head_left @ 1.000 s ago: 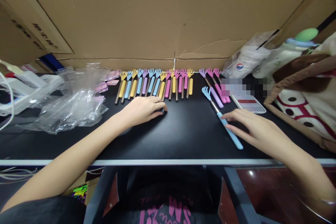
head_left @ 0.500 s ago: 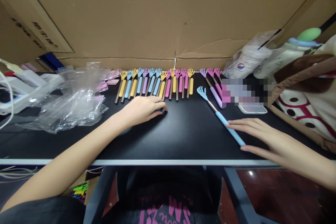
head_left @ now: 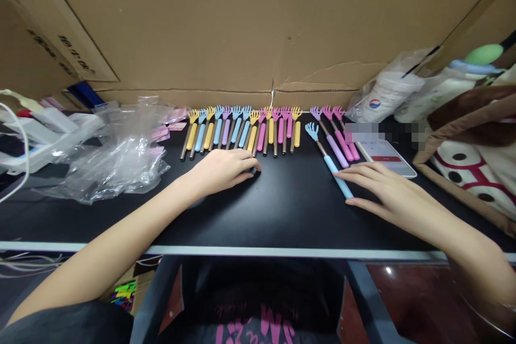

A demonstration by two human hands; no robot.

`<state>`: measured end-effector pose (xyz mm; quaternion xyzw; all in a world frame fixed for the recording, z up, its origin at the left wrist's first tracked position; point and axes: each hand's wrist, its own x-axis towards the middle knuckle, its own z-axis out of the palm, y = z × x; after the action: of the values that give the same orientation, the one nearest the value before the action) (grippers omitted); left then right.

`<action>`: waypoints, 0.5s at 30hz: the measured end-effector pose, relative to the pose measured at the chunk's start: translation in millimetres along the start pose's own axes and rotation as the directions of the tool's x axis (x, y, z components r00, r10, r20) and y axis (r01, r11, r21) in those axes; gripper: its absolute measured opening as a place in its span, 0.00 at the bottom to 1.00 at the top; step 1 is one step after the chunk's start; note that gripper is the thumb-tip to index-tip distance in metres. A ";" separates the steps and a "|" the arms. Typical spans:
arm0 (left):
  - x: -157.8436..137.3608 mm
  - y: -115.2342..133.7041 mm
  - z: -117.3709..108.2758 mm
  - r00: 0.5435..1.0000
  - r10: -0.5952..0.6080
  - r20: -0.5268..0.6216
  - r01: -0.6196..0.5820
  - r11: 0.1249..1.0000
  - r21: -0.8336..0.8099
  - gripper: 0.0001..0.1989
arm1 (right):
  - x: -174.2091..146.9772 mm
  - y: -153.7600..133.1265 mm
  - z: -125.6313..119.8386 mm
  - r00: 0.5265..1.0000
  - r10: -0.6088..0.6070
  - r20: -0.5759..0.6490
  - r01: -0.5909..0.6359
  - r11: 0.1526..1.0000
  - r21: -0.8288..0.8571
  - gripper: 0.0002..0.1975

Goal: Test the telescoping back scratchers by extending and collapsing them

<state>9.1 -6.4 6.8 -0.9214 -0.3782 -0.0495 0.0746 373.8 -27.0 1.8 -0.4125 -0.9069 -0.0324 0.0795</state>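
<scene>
My right hand (head_left: 387,196) has its fingertips and thumb at the handle of a light-blue back scratcher (head_left: 331,164) lying slanted on the desk. Its fingers lie along the handle's right side, and the thumb tip is at the lower end. My left hand (head_left: 229,167) rests palm down in the middle, fingers curved together and thumb tucked close; what is under them is hidden. Just behind it lies a row of yellow, blue, purple and pink back scratchers (head_left: 261,137). A purple back scratcher (head_left: 336,150) and two pink ones (head_left: 342,144) lie beside the blue one.
Clear plastic bags (head_left: 113,156) are heaped at the left, beside a white plastic holder (head_left: 48,140). A phone (head_left: 389,157), a bagged white cup (head_left: 382,94) and a brown-and-white plush bag (head_left: 467,145) stand or lie at the right. Cardboard (head_left: 242,27) walls the desk's back.
My right hand has moved up and left with the blue back scratcher, which now lies closer to the purple and pink ones. More of the phone shows. The left hand stays put.
</scene>
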 end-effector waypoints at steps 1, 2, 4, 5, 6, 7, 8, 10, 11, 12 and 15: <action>0.0 -0.1 0.2 1.000 0.004 -0.004 -0.004 1.000 0.000 0.11 | 4.3 0.3 0.8 1.000 -0.013 -0.022 0.013 1.000 -0.013 0.24; 0.1 -0.3 0.5 1.000 0.009 -0.007 -0.009 1.000 0.000 0.11 | 8.8 1.0 1.6 0.999 -0.028 -0.038 0.027 0.999 -0.027 0.24; 0.1 -0.7 1.1 1.000 0.015 -0.013 -0.016 1.000 -0.003 0.11 | 18.0 3.2 3.0 0.997 -0.057 -0.054 0.054 0.997 -0.055 0.24; 0.1 -0.9 1.4 1.000 0.017 -0.015 -0.017 1.000 -0.003 0.11 | 22.5 4.8 3.7 0.996 -0.068 -0.056 0.064 0.996 -0.070 0.24; 0.1 -1.0 1.5 1.000 0.018 -0.017 -0.018 1.000 -0.003 0.11 | 27.0 6.5 4.4 0.996 -0.074 -0.053 0.069 0.994 -0.085 0.24; 0.2 -0.9 1.5 1.000 0.017 -0.017 -0.017 1.000 -0.003 0.11 | 31.2 8.5 5.2 0.995 -0.079 -0.053 0.073 0.992 -0.101 0.24; 0.3 -0.8 1.3 1.000 0.015 -0.014 -0.015 1.000 -0.004 0.11 | 35.3 10.7 6.2 0.995 -0.083 -0.053 0.076 0.990 -0.118 0.25; 0.6 -0.2 0.6 1.000 0.008 0.000 -0.008 1.000 -0.011 0.11 | 42.9 15.5 8.5 0.994 -0.090 -0.055 0.082 0.986 -0.147 0.25; 0.7 0.1 0.1 1.000 0.003 0.007 -0.003 1.000 -0.015 0.11 | 46.5 18.1 9.7 0.994 -0.095 -0.057 0.085 0.983 -0.162 0.26; 0.9 0.4 -0.3 1.000 -0.002 0.012 0.002 1.000 -0.019 0.11 | 49.9 20.7 10.9 0.994 -0.099 -0.057 0.087 0.980 -0.177 0.26; 1.0 1.0 -1.0 1.000 -0.007 0.011 0.007 1.000 -0.025 0.11 | 59.0 28.6 13.3 0.993 -0.110 -0.048 0.098 0.974 -0.207 0.25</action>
<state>10.4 -6.6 7.8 -0.9212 -0.3812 -0.0494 0.0609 355.6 37.3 -1.4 -0.3694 -0.9164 -0.1414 0.0616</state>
